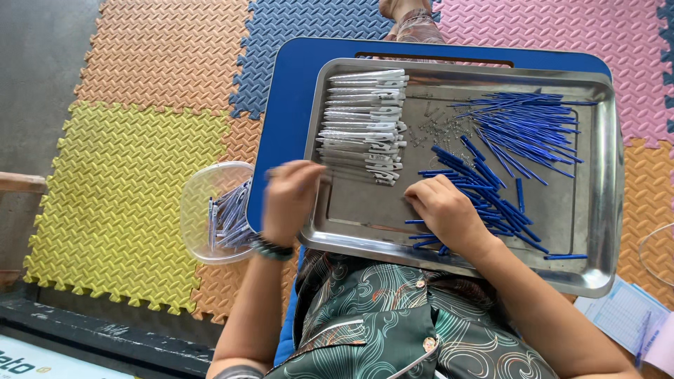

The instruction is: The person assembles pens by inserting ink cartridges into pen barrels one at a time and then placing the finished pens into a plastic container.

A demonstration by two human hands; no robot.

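So the right hand [446, 210] is lying knuckles-up on the lower middle of a steel tray [597, 210], fingers curled down onto a scatter of thin blue pen refills [491, 189]. It's touching them for sure, but I can't tell if it's actually pinching one since the fingertips are tucked under. The left hand [289, 200] sits at the tray's left rim, a bit blurred, fingers bent over the edge; can't make out whether it has hold of anything either. There's a dark beaded bracelet [272, 248] on that wrist.

Just above the left hand, a neat stack of white pen barrels [365, 119] lines the left part of the tray. A second, bigger bunch of blue refills [526, 126] fans out in the upper right corner, and between that and the white stack there's a little pile of tiny metal springs [439, 133].

The tray rests on a blue lap board [281, 105] across the person's knees. Left of it, on the floor, is a clear plastic bowl [200, 210] with assembled blue-and-white pens [230, 214] in it. The floor is covered in foam puzzle mats [119, 175], yellow, orange, blue and pink. Some printed paper [621, 312] lies at the lower right.
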